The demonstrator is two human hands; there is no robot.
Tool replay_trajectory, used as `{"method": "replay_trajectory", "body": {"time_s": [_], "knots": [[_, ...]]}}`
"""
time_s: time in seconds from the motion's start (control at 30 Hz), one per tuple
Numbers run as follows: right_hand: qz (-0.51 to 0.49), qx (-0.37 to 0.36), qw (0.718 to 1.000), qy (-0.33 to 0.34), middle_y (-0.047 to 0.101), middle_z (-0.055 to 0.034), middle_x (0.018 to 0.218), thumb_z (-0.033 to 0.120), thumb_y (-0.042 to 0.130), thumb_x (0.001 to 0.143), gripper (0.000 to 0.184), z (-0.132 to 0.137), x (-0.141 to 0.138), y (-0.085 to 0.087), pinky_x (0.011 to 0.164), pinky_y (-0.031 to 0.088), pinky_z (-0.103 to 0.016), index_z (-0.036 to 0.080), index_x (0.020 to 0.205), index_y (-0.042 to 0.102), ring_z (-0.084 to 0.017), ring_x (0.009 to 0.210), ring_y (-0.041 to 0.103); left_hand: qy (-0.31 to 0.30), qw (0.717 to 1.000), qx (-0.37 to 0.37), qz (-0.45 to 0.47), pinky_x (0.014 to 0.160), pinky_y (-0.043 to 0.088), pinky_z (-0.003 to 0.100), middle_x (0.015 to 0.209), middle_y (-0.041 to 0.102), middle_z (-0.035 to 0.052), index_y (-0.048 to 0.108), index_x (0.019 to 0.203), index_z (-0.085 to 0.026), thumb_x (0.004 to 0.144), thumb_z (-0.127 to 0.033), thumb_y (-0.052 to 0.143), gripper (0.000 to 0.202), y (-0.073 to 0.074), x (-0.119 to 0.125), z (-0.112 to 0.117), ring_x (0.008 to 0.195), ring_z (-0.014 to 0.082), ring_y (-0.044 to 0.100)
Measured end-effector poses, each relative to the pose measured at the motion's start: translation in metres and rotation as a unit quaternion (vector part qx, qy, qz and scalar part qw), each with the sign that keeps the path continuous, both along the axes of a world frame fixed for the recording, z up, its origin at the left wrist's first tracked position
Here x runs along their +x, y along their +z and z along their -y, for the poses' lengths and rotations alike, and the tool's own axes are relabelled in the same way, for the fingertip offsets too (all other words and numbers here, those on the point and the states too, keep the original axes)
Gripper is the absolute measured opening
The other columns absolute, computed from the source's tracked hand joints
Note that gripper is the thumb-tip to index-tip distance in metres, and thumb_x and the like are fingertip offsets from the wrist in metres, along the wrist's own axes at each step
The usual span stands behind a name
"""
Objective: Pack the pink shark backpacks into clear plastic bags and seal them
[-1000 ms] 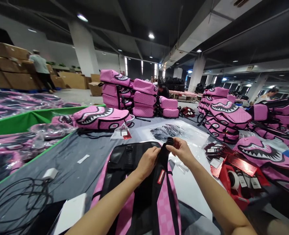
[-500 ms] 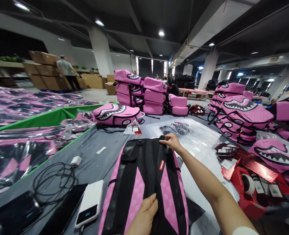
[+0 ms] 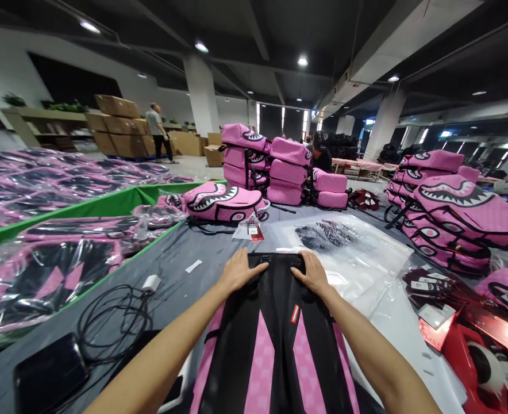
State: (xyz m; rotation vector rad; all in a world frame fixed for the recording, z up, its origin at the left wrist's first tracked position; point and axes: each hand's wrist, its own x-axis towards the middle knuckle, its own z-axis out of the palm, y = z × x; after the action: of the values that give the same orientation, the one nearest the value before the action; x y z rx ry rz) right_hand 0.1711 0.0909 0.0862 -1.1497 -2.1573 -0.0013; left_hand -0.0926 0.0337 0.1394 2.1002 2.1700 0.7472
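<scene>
A pink and black backpack lies in front of me with its straps side up, a small red label on one strap. My left hand grips the far left corner of the backpack, thumb on top by a strap buckle. At the far right corner my right hand holds on the same way, thumb over the other buckle. The undersides of both hands' fingers are hidden behind the backpack's edge. Just beyond it lie clear plastic bags with dark print.
Stacked pink shark-mouth backpacks stand at the back, more on the right. Bagged backpacks fill the left behind a green edge. Cables, a black phone and a red tape dispenser lie nearby. A person stands beyond.
My left hand has moved from the middle of the backpack to its far left corner. The right hand stays at the far right corner. The view has turned slightly left.
</scene>
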Motion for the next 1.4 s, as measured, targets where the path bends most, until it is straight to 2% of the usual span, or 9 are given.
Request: {"method": "replay_trajectory", "body": {"time_s": [0.13, 0.33, 0.57, 0.73, 0.97, 1.07, 1.2, 1.3, 1.4], "knots": [[-0.067, 0.059, 0.995, 0.040, 0.066, -0.0135, 0.118, 0.037, 0.067, 0.086, 0.046, 0.006, 0.011, -0.011, 0.104, 0.051, -0.048, 0.018, 0.126, 0.057, -0.029, 0.114, 0.062, -0.072, 0.996, 0.057, 0.002, 0.106, 0.046, 0.045, 0.125, 0.067, 0.0141, 0.061, 0.121, -0.018, 0.080, -0.056, 0.068, 0.056, -0.023, 0.012, -0.020, 0.120, 0.0326, 0.060], [-0.053, 0.048, 0.996, 0.060, 0.066, -0.0154, 0.123, 0.029, 0.063, 0.089, 0.042, 0.037, 0.019, -0.019, 0.108, 0.048, -0.055, 0.019, 0.129, 0.057, -0.031, 0.120, 0.060, -0.094, 0.984, 0.152, -0.007, 0.107, 0.046, 0.050, 0.127, 0.062, 0.0140, 0.060, 0.125, -0.019, 0.082, -0.043, 0.069, 0.049, -0.039, 0.018, 0.022, 0.120, 0.0330, 0.055], [0.032, -0.045, 0.997, 0.059, 0.066, -0.0169, 0.127, 0.026, 0.066, 0.091, 0.040, 0.082, 0.034, -0.020, 0.109, 0.047, -0.052, 0.017, 0.129, 0.060, -0.031, 0.124, 0.059, -0.104, 0.985, 0.133, -0.044, 0.107, 0.045, 0.051, 0.123, 0.061, 0.0161, 0.059, 0.127, -0.018, 0.092, -0.043, 0.057, 0.043, -0.071, 0.025, 0.068, 0.119, 0.0340, 0.055], [0.106, -0.146, 0.982, 0.055, 0.071, -0.0148, 0.120, 0.036, 0.068, 0.094, 0.036, 0.054, 0.024, -0.025, 0.101, 0.051, -0.044, 0.016, 0.123, 0.064, -0.029, 0.115, 0.065, -0.140, 0.989, 0.024, -0.037, 0.100, 0.051, 0.047, 0.111, 0.063, 0.0139, 0.065, 0.114, -0.015, 0.094, -0.049, 0.053, 0.041, -0.098, 0.016, 0.044, 0.106, 0.0311, 0.060], [0.165, -0.253, 0.952, -0.040, 0.072, -0.0108, 0.124, 0.045, 0.067, 0.095, 0.034, -0.030, -0.014, -0.019, 0.094, 0.050, -0.035, 0.020, 0.118, 0.066, -0.027, 0.116, 0.066, -0.057, 0.990, -0.124, 0.029, 0.106, 0.046, 0.049, 0.129, 0.061, 0.0261, 0.064, 0.119, 0.001, 0.092, -0.050, 0.059, 0.058, -0.069, 0.017, -0.036, 0.122, 0.0386, 0.059], [0.162, -0.246, 0.954, -0.059, 0.073, -0.0109, 0.120, 0.047, 0.066, 0.095, 0.034, -0.045, -0.021, -0.020, 0.092, 0.050, -0.035, 0.020, 0.116, 0.065, -0.026, 0.113, 0.067, -0.038, 0.990, -0.131, 0.043, 0.107, 0.044, 0.056, 0.149, 0.048, 0.0312, 0.046, 0.146, -0.003, 0.093, -0.059, 0.054, 0.078, -0.062, 0.033, -0.013, 0.137, 0.0444, 0.049], [0.152, -0.234, 0.955, -0.102, 0.073, -0.0152, 0.113, 0.057, 0.064, 0.094, 0.044, -0.057, -0.031, -0.019, 0.089, 0.051, -0.040, 0.018, 0.113, 0.065, -0.030, 0.108, 0.068, -0.111, 0.981, -0.157, 0.037, 0.108, 0.026, 0.078, 0.166, 0.025, 0.0246, 0.033, 0.158, -0.029, 0.083, -0.078, 0.054, 0.092, -0.070, 0.070, 0.051, 0.151, 0.0546, 0.019], [0.152, -0.224, 0.956, -0.111, 0.073, -0.0169, 0.110, 0.053, 0.065, 0.094, 0.042, -0.054, -0.039, -0.009, 0.090, 0.051, -0.041, 0.016, 0.113, 0.066, -0.030, 0.106, 0.068, -0.141, 0.973, -0.182, 0.022, 0.113, 0.018, 0.077, 0.171, 0.016, 0.0163, 0.037, 0.156, -0.039, 0.093, -0.070, 0.046, 0.071, -0.073, 0.084, 0.071, 0.153, 0.0529, 0.011], [0.156, -0.195, 0.966, -0.073, 0.068, -0.0187, 0.126, 0.035, 0.059, 0.098, 0.032, -0.019, -0.038, 0.003, 0.100, 0.048, -0.042, 0.015, 0.122, 0.065, -0.029, 0.121, 0.062, -0.100, 0.982, -0.158, 0.002, 0.117, 0.022, 0.069, 0.171, 0.016, 0.0135, 0.040, 0.155, -0.039, 0.100, -0.057, 0.042, 0.058, -0.075, 0.085, 0.064, 0.154, 0.0491, 0.015]]}}
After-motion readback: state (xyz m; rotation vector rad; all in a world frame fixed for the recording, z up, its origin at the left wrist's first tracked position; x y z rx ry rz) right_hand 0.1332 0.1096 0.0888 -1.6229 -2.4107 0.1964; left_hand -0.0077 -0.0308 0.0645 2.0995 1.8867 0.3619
